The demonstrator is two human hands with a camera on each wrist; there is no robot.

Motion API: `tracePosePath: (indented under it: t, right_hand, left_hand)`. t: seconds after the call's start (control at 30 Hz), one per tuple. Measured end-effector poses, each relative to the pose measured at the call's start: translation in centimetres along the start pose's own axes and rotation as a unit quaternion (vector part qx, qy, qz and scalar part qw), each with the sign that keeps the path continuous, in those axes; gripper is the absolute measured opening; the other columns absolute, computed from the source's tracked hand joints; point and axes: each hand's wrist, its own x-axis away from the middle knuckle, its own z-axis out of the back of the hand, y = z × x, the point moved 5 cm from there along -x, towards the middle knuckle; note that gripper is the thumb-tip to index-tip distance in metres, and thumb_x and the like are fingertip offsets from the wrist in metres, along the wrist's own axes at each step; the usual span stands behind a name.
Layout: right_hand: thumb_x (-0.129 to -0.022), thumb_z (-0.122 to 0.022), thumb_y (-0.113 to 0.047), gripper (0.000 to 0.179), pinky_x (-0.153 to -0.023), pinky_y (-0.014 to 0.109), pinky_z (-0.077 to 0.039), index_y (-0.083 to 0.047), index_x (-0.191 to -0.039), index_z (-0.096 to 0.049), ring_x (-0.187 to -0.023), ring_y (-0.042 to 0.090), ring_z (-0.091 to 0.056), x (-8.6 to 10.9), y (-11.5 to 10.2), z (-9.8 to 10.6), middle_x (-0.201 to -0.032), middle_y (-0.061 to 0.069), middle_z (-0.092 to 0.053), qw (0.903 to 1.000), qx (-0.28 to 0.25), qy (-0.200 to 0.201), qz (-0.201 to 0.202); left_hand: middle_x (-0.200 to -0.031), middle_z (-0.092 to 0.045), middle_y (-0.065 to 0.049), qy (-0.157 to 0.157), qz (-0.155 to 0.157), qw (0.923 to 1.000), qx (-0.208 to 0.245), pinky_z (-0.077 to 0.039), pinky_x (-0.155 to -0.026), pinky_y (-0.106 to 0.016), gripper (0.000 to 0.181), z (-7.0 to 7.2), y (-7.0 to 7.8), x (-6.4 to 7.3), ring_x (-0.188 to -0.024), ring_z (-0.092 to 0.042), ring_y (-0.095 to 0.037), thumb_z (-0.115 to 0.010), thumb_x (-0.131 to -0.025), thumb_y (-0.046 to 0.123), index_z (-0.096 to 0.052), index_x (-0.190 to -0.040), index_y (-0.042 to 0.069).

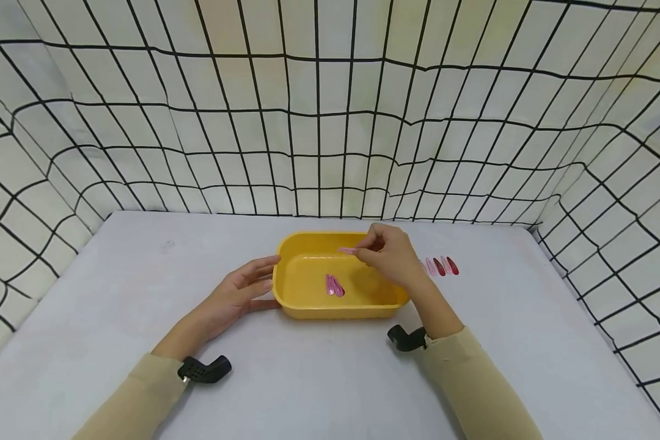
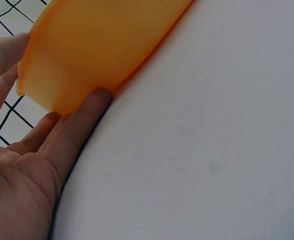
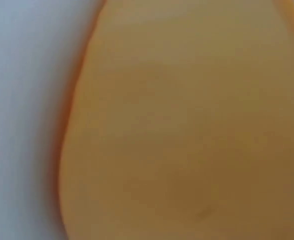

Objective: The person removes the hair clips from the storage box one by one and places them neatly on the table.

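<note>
In the head view a yellow plastic tray point(image 1: 308, 311) stands on the white table. Over its right half, my right hand point(image 1: 387, 252) pinches a pink hair clip point(image 1: 347, 250) between thumb and fingers. Several pink and red hair clips point(image 1: 334, 285) lie close together on the tray floor. My left hand point(image 1: 241, 292) has its fingers extended against the tray's left end. The left wrist view has those fingers point(image 2: 94, 107) touching the outer wall of the tray point(image 2: 102, 45). Only the tray's wall point(image 3: 177, 100) fills most of the right wrist view; the hand is outside it.
A row of pink and red hair clips point(image 1: 442, 266) lies on the table point(image 1: 330, 379) right of the tray, its left end partly hidden by my right wrist. Black netting point(image 1: 319, 134) over white sheeting borders the table at the back and both sides.
</note>
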Motion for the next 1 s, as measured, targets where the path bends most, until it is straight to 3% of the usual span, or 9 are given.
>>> tracePosePath:
  t: [0.13,0.3,0.5,0.63,0.73,0.83,1.0]
  right_hand:
    - [-0.09,-0.074,-0.014,0.012,-0.068,0.029,-0.058,-0.009,-0.092,-0.062,-0.076,0.026,-0.063,0.1,0.7,1.0,-0.091,0.008,-0.066,0.999,-0.043,0.002,-0.011]
    - [-0.09,-0.073,-0.01,0.013,-0.072,0.024,-0.057,-0.009,-0.1,-0.065,-0.087,0.025,-0.061,1.0,1.5,3.6,-0.097,0.008,-0.066,0.9995,-0.029,0.01,-0.011]
    - [-0.092,-0.07,-0.013,0.022,-0.059,0.02,-0.052,-0.01,-0.114,-0.07,-0.085,0.023,-0.058,2.4,3.7,7.4,-0.094,0.007,-0.061,0.9973,-0.021,0.051,-0.048]
    - [-0.099,-0.06,-0.018,0.031,-0.069,0.02,-0.056,-0.014,-0.129,-0.066,-0.086,0.024,-0.058,2.3,4.1,9.3,-0.106,0.009,-0.059,0.9957,-0.026,0.07,-0.055]
    - [-0.103,-0.051,-0.018,0.034,-0.081,0.021,-0.057,-0.012,-0.135,-0.063,-0.096,0.027,-0.057,2.2,4.2,9.7,-0.122,0.01,-0.06,0.996,-0.022,0.053,-0.069]
    - [-0.105,-0.048,-0.019,0.033,-0.081,0.022,-0.057,-0.011,-0.134,-0.063,-0.101,0.028,-0.057,2.0,4.5,9.8,-0.124,0.012,-0.061,0.9961,-0.013,0.037,-0.079]
    - [-0.103,-0.052,-0.019,0.026,-0.068,0.017,-0.053,-0.011,-0.125,-0.065,-0.097,0.029,-0.057,1.8,4.8,9.9,-0.113,0.013,-0.06,0.9956,-0.014,0.05,-0.078]
  left_hand:
    - [-0.158,-0.034,-0.013,0.001,0.006,1.0,-0.002,-0.055,-0.097,-0.045,0.054,-0.2,-0.3,-0.2,-0.134,-0.05,-0.029,-0.056,-0.103,0.017,-0.037,-0.153,0.014]
    - [-0.158,-0.033,-0.014,-0.006,0.011,0.9999,-0.001,-0.055,-0.098,-0.046,0.054,-0.6,-0.3,-0.5,-0.135,-0.049,-0.03,-0.056,-0.103,0.016,-0.037,-0.153,0.013]
    - [-0.158,-0.033,-0.014,-0.01,0.01,0.9999,-0.001,-0.055,-0.098,-0.045,0.055,-0.5,0.2,-0.6,-0.133,-0.051,-0.026,-0.056,-0.103,0.017,-0.036,-0.153,0.013]
    - [-0.158,-0.033,-0.014,-0.01,0.001,0.9999,0.004,-0.055,-0.097,-0.045,0.055,-0.3,0.3,-0.6,-0.132,-0.052,-0.024,-0.056,-0.103,0.016,-0.035,-0.154,0.012]
    - [-0.159,-0.031,-0.016,-0.014,-0.005,0.9999,0.006,-0.055,-0.097,-0.046,0.055,-0.2,0.1,-0.4,-0.132,-0.052,-0.023,-0.054,-0.104,0.014,-0.033,-0.154,0.01]
    - [-0.159,-0.03,-0.018,-0.012,-0.007,0.9999,0.005,-0.055,-0.097,-0.045,0.055,0.0,0.0,-0.1,-0.131,-0.053,-0.023,-0.053,-0.104,0.013,-0.032,-0.155,0.01]
    - [-0.159,-0.03,-0.017,-0.01,-0.008,0.9999,0.002,-0.055,-0.097,-0.044,0.055,-0.1,0.0,0.0,-0.132,-0.053,-0.023,-0.053,-0.104,0.014,-0.033,-0.154,0.011]
